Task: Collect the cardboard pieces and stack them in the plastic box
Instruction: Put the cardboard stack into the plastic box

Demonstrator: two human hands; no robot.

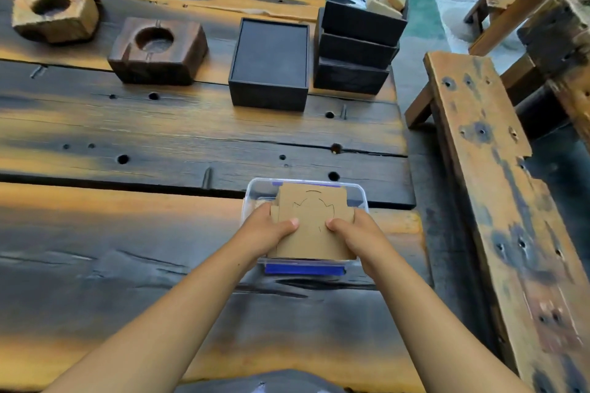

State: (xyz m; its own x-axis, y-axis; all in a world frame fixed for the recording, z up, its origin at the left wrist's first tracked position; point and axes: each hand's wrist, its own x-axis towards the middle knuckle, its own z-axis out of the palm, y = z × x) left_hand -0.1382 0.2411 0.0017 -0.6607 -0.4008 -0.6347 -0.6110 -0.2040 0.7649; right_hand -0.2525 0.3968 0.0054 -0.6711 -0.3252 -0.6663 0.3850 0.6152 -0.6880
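Observation:
A clear plastic box [359,193] with blue clips stands on the wooden table near its right edge. Brown cardboard pieces [311,206] with cut outlines lie flat over the box's opening, held as a stack at both sides. My left hand [269,231] grips the stack's left edge, thumb on top. My right hand [352,234] grips the right edge the same way. The box's inside is mostly hidden under the cardboard.
Behind stand an open black box [269,94], a stack of three black boxes [354,48] with papers on top, and two wooden blocks with round holes [158,53] [54,9]. A wooden bench [498,201] runs along the right of the table.

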